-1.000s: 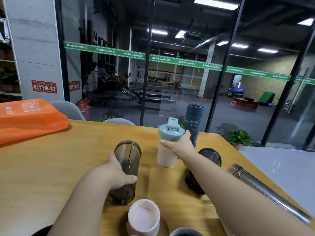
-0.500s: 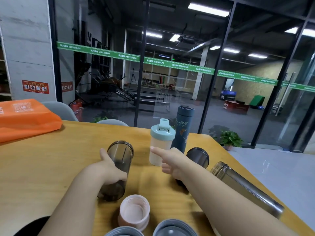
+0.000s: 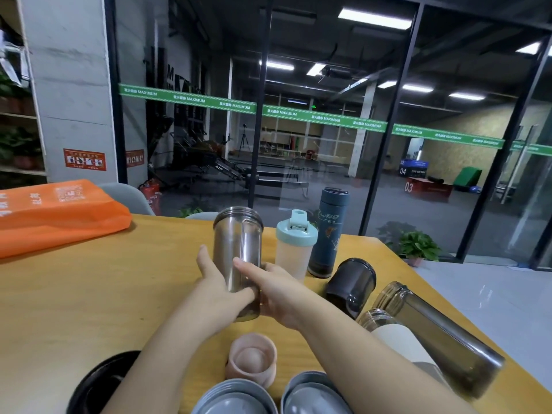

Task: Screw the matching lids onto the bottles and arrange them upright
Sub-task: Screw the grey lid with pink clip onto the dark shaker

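Observation:
A smoky transparent bottle without a lid stands upright at the table's middle. My left hand grips its lower left side and my right hand holds its lower right side. Behind it stand a white shaker with a teal lid and a dark blue flask, both capped. A dark smoky bottle, a long smoky bottle and a white-sleeved glass bottle lie on their sides to the right. A pink cup-shaped lid, two grey lids and a black lid sit near me.
An orange bag lies at the far left of the wooden table. Grey chair backs stand behind the table's far edge, before a glass wall. The table's right edge runs diagonally past the lying bottles; a potted plant sits on the floor beyond.
The smoky bottle has gone from tilted to upright under my left hand. My right hand left the teal-lidded shaker and came back onto the smoky bottle's right side.

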